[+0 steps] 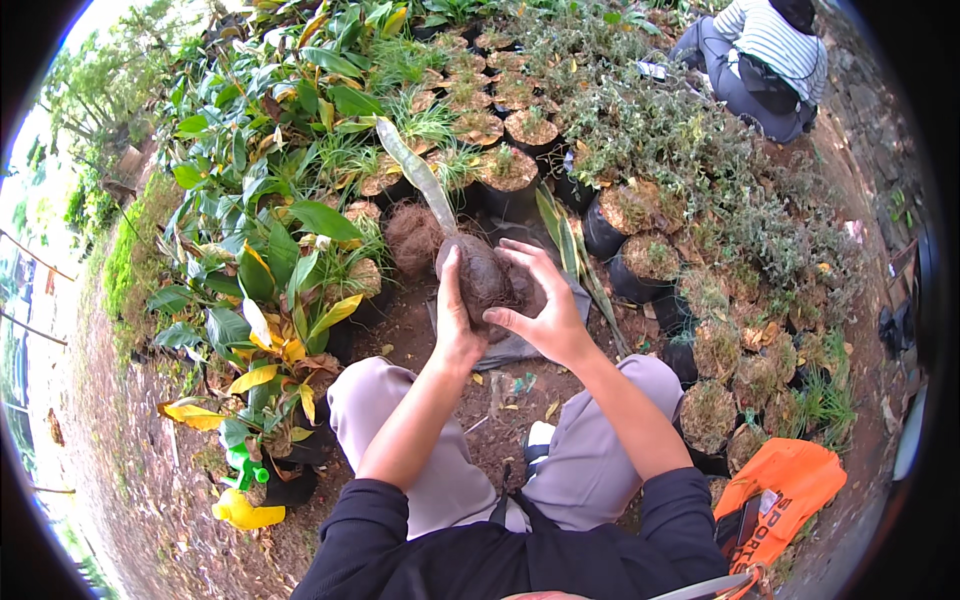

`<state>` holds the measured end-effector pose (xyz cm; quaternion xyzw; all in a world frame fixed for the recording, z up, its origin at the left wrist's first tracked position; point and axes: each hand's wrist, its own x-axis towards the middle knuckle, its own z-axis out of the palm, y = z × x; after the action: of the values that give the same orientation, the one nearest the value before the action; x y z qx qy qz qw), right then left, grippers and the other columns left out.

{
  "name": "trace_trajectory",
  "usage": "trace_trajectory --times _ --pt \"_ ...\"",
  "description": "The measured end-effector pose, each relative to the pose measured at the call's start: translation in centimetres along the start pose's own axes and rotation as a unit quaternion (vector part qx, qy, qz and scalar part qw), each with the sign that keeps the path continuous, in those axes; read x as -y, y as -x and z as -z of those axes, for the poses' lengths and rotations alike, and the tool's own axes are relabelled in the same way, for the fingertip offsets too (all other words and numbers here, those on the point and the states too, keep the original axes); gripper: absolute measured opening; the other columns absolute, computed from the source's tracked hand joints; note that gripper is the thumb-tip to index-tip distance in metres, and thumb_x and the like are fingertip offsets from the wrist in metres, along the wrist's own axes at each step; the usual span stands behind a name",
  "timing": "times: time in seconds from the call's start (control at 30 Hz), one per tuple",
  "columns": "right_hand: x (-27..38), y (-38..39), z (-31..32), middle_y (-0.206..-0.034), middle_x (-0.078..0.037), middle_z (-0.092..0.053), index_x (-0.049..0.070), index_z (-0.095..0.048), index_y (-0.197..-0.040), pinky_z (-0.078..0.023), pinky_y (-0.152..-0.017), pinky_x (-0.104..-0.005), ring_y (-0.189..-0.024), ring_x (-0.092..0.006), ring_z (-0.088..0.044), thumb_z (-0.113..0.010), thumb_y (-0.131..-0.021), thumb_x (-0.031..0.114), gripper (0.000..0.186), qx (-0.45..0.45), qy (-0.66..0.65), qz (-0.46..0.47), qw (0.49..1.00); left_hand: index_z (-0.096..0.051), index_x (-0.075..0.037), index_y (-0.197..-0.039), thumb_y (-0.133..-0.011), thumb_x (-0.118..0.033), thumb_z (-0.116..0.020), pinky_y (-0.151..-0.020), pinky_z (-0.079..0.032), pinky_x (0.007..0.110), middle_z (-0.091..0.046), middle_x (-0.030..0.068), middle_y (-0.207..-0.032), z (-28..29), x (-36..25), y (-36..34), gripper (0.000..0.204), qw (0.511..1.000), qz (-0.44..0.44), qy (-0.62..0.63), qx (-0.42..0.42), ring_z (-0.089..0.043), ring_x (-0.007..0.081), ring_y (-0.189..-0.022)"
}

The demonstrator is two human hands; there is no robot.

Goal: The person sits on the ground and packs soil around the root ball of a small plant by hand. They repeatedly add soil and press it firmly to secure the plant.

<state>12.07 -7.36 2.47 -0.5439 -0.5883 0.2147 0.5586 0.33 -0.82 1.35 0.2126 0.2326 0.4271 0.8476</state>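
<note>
Between my hands is a snake plant (425, 180) with one long pale-edged leaf pointing up and left. Its dark brown root ball (482, 272) is rounded and compact, with fine roots showing at the right. My left hand (457, 310) presses on the ball's left side, thumb and fingers close together. Around the right side curves my right hand (543, 305), its fingertips and thumb on the ball. A fibrous brown root clump (413, 238) lies just beyond my left hand. Right of my hands, more snake plant leaves (565, 240) lean over a dark plastic sheet (515, 349).
Broad-leaved plants (290, 250) crowd the left; several black plant bags (640, 270) line the right. A yellow-and-green plastic watering toy or sprayer (245, 508) stands lower left. An orange bag (785, 500) with a phone lies lower right. Another person (765, 65) crouches at the far right.
</note>
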Motion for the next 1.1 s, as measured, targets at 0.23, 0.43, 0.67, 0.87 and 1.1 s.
trace_trajectory --times 0.23,0.43,0.67,0.87,1.1 --pt "0.1 1.0 -1.7 -0.148 -0.027 -0.026 -0.004 -0.025 -0.145 -0.022 -0.114 -0.0448 -0.14 -0.0387 -0.025 -0.066 -0.088 0.032 0.079 -0.009 0.061 0.067 0.996 -0.051 -0.008 -0.127 -0.096 -0.055 -0.038 -0.096 -0.046 0.041 -0.06 0.0099 -0.118 -0.2 0.4 -0.1 0.058 0.998 -0.007 0.037 -0.045 -0.059 0.0245 -0.108" --pt "-1.1 2.1 -3.5 -0.153 -0.027 -0.016 -0.006 -0.009 -0.148 -0.019 -0.115 -0.0401 -0.143 -0.0323 -0.018 -0.057 -0.095 0.029 0.079 -0.024 -0.104 -0.134 0.985 -0.044 -0.008 -0.131 -0.1 -0.049 -0.036 -0.099 -0.044 0.04 -0.055 0.0098 -0.12 2.5 2.6 -1.5 0.052 0.978 -0.195 -0.067 -0.037 -0.056 0.024 -0.111" --pt "-1.4 2.3 -3.7 -0.148 -0.017 -0.03 -0.002 -0.014 -0.149 -0.026 -0.112 -0.0334 -0.135 -0.0216 -0.032 -0.057 -0.097 0.021 0.071 -0.058 -0.235 -0.194 0.951 -0.035 -0.006 -0.139 -0.1 -0.034 -0.045 -0.097 -0.042 0.037 -0.05 0.0124 -0.127 1.6 3.9 -1.2 0.05 0.955 -0.219 -0.185 -0.072 -0.052 0.0229 -0.113" --pt "-1.7 1.2 -2.2 -0.142 -0.017 -0.039 -0.003 -0.027 -0.144 -0.031 -0.11 -0.0346 -0.131 -0.0222 -0.039 -0.064 -0.093 0.024 0.069 -0.04 -0.089 -0.125 0.987 -0.034 -0.008 -0.142 -0.098 -0.048 -0.038 -0.107 -0.035 0.039 -0.045 0.0112 -0.135 1.8 3.7 -1.6 0.059 0.964 -0.2 -0.171 -0.032 -0.044 0.0236 -0.126" --pt "-1.3 0.3 -1.3 -0.124 -0.009 -0.056 0.0 -0.041 -0.133 -0.041 -0.101 -0.0315 -0.114 -0.0157 -0.054 -0.073 -0.085 0.014 0.059 -0.111 -0.335 -0.128 0.927 -0.027 -0.007 -0.148 -0.095 -0.062 -0.026 -0.115 -0.022 0.043 -0.029 0.0137 -0.151 0.1 1.8 -1.0 0.076 0.984 -0.135 -0.097 0.062 -0.032 0.028 -0.137"
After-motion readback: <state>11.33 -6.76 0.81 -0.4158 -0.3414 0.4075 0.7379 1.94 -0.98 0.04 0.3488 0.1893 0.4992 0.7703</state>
